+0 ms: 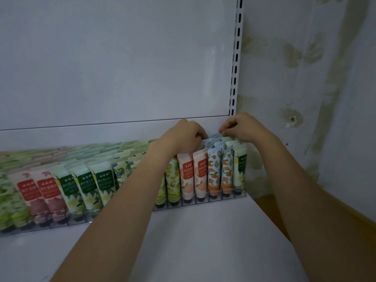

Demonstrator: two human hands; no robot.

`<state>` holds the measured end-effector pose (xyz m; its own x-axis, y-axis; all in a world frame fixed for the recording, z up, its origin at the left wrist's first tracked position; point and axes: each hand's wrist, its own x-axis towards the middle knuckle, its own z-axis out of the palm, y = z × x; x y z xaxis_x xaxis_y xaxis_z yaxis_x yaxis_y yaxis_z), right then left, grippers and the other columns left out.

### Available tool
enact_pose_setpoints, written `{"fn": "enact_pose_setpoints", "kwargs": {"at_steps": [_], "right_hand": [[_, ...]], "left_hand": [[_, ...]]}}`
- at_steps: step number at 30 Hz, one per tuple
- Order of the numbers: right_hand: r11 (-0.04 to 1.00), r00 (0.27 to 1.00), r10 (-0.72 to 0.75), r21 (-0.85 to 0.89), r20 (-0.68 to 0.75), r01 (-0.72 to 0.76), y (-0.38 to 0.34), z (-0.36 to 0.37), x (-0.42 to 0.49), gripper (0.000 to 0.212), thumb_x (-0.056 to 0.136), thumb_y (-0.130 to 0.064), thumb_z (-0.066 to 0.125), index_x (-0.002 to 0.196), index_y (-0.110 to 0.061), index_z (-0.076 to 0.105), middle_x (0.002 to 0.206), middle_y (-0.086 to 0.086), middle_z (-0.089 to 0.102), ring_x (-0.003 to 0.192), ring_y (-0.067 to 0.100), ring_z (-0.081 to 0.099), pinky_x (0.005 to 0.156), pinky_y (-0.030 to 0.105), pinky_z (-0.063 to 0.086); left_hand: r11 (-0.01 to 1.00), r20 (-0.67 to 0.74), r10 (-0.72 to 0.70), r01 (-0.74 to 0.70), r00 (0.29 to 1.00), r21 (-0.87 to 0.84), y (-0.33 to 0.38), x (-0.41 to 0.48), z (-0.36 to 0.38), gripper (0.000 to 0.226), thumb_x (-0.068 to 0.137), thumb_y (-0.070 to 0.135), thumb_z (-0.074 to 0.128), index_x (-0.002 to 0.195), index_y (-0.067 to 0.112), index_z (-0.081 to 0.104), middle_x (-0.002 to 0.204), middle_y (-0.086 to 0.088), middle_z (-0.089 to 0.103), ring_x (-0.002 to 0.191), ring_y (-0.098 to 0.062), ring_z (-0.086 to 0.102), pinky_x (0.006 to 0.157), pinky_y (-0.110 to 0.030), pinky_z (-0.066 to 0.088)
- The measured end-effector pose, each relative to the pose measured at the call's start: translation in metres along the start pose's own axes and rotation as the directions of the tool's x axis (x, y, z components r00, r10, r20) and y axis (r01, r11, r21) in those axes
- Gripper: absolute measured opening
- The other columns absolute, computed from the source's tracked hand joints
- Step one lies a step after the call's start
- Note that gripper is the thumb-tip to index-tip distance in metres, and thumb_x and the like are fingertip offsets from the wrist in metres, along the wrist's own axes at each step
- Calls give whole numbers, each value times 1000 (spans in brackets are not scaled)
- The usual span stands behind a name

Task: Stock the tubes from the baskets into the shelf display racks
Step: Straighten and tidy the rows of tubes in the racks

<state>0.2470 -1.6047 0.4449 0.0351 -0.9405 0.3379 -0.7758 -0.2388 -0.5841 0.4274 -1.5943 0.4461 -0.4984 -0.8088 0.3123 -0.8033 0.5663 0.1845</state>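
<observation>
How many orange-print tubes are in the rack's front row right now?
2. One orange-print tube stands third from the rack's right end; the second orange-print tube just right of it. Same-print tubes behind them may be hidden under the left hand and right hand.

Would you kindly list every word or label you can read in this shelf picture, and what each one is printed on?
"XIYING", as best it reads: foot of the blue tubes with orange fruit print.
"YING", first letters unclear: foot of the yellow-flowered tube.
Red labels on pink tubes and green labels on pale tubes: Chinese characters, too blurred to read.
</observation>
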Motion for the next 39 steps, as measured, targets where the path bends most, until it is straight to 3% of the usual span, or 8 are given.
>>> {"fn": "enact_pose_setpoints", "kwargs": {"at_steps": [7,11,15,19,24,29,35,39], "right_hand": [[992,993,-120,26,6,120,-15,-1,-2,29,90,-5,49,98,-22,71,104,-2,67,87,13,61,76,26,51],[992,990,-99,-73,104,107,-16,4,-3,36,89,-2,43,105,-17,71,114,0,66,87,6,55,76,20,43],[990,989,-94,-90,111,104,-16,3,-3,35,89,-3,43,106,-17,70,109,-2,66,71,-2,49,56,8,37],[988,986,-141,-57,84,146,-20,-5,-4,26,88,-7,53,103,-20,71,102,-5,65,89,6,57,77,18,43],[984,971,-144,-78,191,162,-28,-13,-8,15,84,-14,63,85,-28,70,85,-12,63,84,4,57,67,17,42],[979,951,-154,-89,269,183,-39,-22,-14,10,78,-22,71,77,-32,69,84,-14,65,85,3,57,72,21,44],[969,923,-114,-163,369,184,-50,-16,-19,6,75,-28,73,76,-33,69,83,-16,65,84,3,57,74,23,43],[967,923,-89,-188,374,170,-50,-14,-18,4,76,-28,72,77,-31,70,83,-16,64,86,4,55,74,24,40]], "left_hand": [[998,-38,-10,8,999,-61,-3,-2,-6,35,90,5,41,111,16,67,115,-1,66,89,-7,52,83,-18,39],[999,-34,-3,1,999,-48,-4,-2,-7,32,91,8,44,109,17,68,115,0,66,87,-5,49,80,-18,37],[999,-25,11,-12,1000,-44,-4,-2,-6,31,90,8,46,110,17,68,115,0,66,85,-4,48,79,-18,37],[999,-17,19,-20,1000,-32,-4,-2,-7,30,90,9,48,111,18,67,115,2,66,70,1,44,75,-15,35],[1000,-22,18,-18,1000,-17,-1,-3,-10,28,90,12,50,111,18,66,111,3,64,77,-3,44,75,-16,35],[994,-13,57,-58,998,-91,6,-10,-31,13,89,23,55,88,26,68,87,13,61,67,2,51,60,-13,37],[999,113,-25,30,993,-38,11,-16,-35,8,85,22,61,86,23,68,92,3,69,81,-12,59,75,-29,49],[997,144,-70,75,987,-29,7,-17,-34,10,85,22,62,91,23,69,86,8,64,79,-9,56,76,-28,45]]}}
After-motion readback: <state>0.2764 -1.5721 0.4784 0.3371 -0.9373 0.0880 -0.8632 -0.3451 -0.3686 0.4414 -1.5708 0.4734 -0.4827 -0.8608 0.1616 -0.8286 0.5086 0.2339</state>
